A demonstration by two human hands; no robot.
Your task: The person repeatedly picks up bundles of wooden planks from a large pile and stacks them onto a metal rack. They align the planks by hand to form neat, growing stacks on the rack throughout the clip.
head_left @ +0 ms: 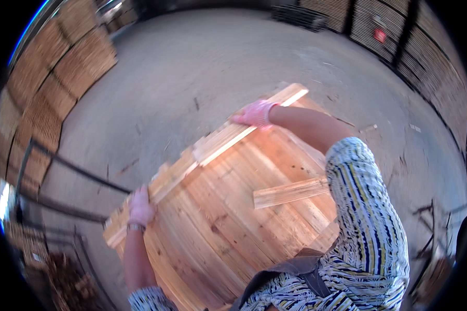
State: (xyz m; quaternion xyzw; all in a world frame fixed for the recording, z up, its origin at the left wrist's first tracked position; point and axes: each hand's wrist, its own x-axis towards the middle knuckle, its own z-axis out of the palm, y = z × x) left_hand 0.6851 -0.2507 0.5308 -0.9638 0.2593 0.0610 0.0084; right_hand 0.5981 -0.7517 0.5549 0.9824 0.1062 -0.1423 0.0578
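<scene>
A wide layer of pale wooden planks (228, 207) lies in front of my body, its boards side by side. Across their far ends runs a lighter wooden strip (220, 142), made of lengths that meet near the middle. My left hand (140, 207), in a pink glove, grips this strip near its left end. Toward its right end my right hand (256, 114), in a pink and white glove, is wrapped over it, fingertips hidden beyond the edge. A short loose board (289, 193) rests on the planks near my right arm. What lies beneath the planks is hidden.
Stacked timber (62, 67) stands at the left, with more stacks (381, 36) at the far right. A dark metal frame (72, 163) reaches toward the planks' left end. Wood scraps lie on the concrete floor (192, 62). A dark metal rack (430, 228) is at right.
</scene>
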